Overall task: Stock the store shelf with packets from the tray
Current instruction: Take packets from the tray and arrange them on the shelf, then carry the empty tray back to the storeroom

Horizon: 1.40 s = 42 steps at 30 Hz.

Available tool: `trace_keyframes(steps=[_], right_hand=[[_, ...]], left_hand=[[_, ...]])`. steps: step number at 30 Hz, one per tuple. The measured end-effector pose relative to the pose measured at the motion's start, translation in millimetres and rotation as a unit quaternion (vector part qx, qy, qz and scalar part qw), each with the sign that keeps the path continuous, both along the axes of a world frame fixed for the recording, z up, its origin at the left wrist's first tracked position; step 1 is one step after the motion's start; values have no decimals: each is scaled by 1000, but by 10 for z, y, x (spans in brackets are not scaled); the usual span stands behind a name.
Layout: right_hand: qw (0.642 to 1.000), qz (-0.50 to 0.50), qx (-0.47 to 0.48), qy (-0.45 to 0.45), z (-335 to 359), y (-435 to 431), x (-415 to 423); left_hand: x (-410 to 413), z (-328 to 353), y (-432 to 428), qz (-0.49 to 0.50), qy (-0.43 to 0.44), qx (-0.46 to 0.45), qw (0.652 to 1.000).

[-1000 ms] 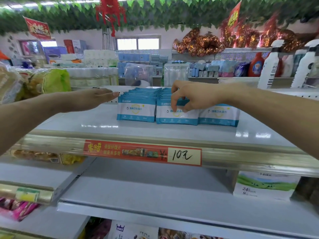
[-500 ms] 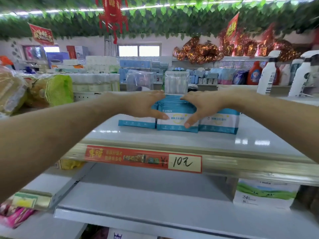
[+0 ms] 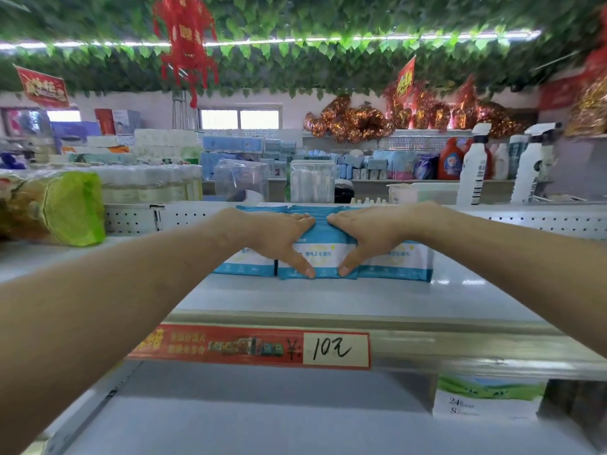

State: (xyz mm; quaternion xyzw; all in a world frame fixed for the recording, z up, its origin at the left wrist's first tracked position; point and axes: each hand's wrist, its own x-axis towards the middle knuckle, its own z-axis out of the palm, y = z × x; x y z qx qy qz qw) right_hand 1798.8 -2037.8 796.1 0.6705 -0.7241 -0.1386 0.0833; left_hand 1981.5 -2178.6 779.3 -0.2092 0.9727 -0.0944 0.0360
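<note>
A: Hands, quick?
B: Your left hand [image 3: 279, 238] and right hand [image 3: 371, 234] both lie with fingers flat on top of the middle packet stack [image 3: 317, 254]. Your thumbs press its front face.
A: Stack location?
B: At your 12 o'clock on the shelf [image 3: 295, 297]. It touches neighbour stacks at its 9 [image 3: 249, 264] and 3 o'clock [image 3: 400, 261]. The price label [image 3: 335, 349] is at 6.

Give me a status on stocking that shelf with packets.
Done: three rows of blue-and-white plastic packets stand side by side on the white metal shelf. In hand: left hand and right hand press on the middle row, thumbs against its front packet. Left: bare shelf shows beside the rows; the tray is out of view, so remaining stock is unknown.
</note>
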Motion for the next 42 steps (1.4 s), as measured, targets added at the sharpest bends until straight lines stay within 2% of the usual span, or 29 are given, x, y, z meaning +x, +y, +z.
trace_keyframes(steps=[7,15,22,33,39,42], right_hand=[[1000,-1,0,9,10,-50,41],[998,21,-60,28,-89,115,41],[993,37,-103,-34,21,299,4],[988,55,-119,-76,-85,355,66],[979,146,-126,-64,74,-85,693],[969,208,-115,-67,120,-390,1151]], left_hand=[[-29,4,-29,-6,8,-9,1000],[148,-48,35,-15,43,-33,998],[292,55,93,0,88,-17,996],[489,71,159,33,87,20,995],[1120,204,99,130,120,28,984],[1648,194,138,197,132,1,972]])
